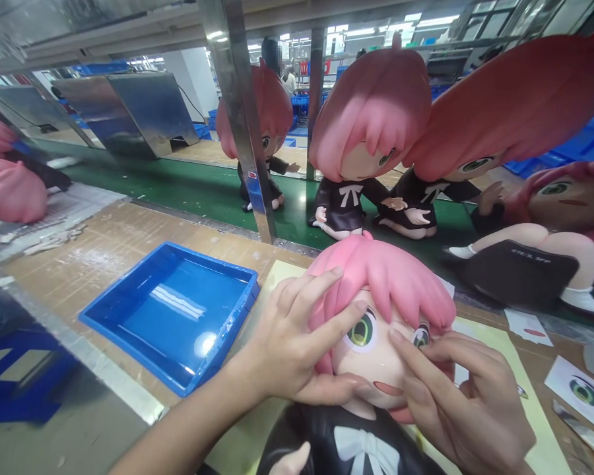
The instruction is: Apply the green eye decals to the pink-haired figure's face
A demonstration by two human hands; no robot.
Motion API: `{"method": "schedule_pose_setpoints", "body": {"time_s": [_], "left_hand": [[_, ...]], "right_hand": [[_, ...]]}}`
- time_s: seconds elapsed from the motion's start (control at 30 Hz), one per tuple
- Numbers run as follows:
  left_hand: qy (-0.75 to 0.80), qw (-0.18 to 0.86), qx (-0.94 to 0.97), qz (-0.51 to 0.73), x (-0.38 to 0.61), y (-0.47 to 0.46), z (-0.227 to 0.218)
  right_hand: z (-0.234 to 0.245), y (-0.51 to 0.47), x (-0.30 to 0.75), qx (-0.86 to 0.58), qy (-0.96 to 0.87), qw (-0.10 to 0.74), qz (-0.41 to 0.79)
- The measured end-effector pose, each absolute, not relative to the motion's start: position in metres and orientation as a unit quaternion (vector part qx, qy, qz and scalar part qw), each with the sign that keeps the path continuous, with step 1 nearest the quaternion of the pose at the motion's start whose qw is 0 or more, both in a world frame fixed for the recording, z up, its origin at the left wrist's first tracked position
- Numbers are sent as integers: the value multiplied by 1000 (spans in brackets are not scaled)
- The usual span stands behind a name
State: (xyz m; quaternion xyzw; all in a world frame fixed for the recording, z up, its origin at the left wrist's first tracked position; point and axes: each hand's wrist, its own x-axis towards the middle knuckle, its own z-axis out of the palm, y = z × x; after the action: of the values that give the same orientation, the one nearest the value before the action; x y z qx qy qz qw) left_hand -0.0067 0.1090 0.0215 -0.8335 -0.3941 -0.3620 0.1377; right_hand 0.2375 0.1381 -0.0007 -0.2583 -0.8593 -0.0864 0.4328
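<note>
A pink-haired doll figure (376,264) in a black outfit with a white bow lies face up in front of me. My left hand (307,330) is spread over its head and cheek, index fingertip beside the green eye on the left, thumb near the mouth. My right hand (460,389) is bent at the other side of the face. Its fingertips close in around the second eye decal (420,336), partly hiding it. A yellow sheet (519,369) lies beneath the figure.
Left of the figure stands a blue tray (123,330) with clear liquid in it. A printed eye decal sheet (581,392) and a metal strip (584,432) lie at the right. Several similar figures sit on the green conveyor belt (198,191) behind a metal post (247,152).
</note>
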Motion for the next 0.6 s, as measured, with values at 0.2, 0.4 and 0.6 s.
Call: {"method": "schedule_pose_setpoints", "body": {"time_s": [0.2,0.4,0.6], "left_hand": [[-385,131,-834,-372,-7,108,21],[-396,131,-841,-346,-7,108,25],[-398,131,-847,-327,-8,110,29]], "right_hand": [[-2,135,237,-269,-844,456,-87],[-5,132,239,-256,-840,470,-83],[-4,128,236,-259,-829,489,-76]]}}
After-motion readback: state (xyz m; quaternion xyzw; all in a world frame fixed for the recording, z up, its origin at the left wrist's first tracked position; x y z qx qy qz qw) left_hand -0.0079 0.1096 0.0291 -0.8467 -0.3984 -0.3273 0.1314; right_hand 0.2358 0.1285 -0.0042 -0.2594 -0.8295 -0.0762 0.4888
